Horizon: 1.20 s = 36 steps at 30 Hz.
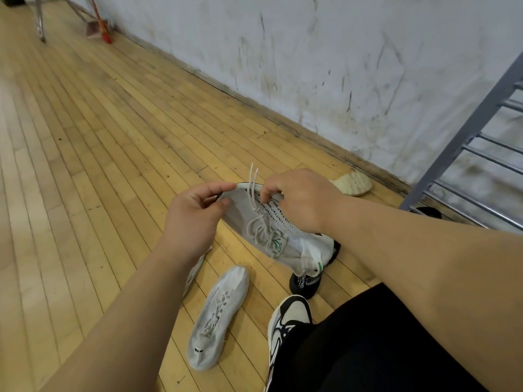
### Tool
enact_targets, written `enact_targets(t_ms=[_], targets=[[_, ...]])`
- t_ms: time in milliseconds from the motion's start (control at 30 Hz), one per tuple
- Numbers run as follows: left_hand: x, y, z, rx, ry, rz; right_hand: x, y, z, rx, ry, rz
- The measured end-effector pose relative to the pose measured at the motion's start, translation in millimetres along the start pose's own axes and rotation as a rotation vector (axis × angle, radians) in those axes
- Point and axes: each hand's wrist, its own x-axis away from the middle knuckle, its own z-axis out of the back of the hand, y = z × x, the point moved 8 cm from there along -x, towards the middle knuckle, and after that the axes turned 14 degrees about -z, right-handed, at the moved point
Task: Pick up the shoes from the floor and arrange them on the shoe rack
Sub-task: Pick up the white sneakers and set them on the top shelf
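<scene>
A white sneaker (pixel 271 233) with grey laces and a green logo is held above the floor, toe pointing away from me. My left hand (pixel 195 213) pinches its toe edge. My right hand (pixel 300 199) grips its far side by the laces. On the floor below lie a white insole (pixel 218 315), a black shoe (pixel 304 284) partly hidden under the held sneaker, and part of another white shoe (pixel 195 271) behind my left forearm. The grey metal shoe rack (pixel 464 128) stands at the right against the wall.
A tan sole (pixel 352 182) lies by the wall's base near the rack. A black-and-white sneaker (pixel 285 329) is on my foot, beside my black trouser leg (pixel 376 346). A red broom (pixel 103 26) and a metal leg (pixel 41 21) stand far left.
</scene>
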Motion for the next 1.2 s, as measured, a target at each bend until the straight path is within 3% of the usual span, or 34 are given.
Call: enact_targets(t_ms=[1200], targets=[[9.2, -19.9, -18.8, -0.011, -0.035, 0.074, 2.2, 10.0, -2.2, 0.125, -0.122, -0.055]])
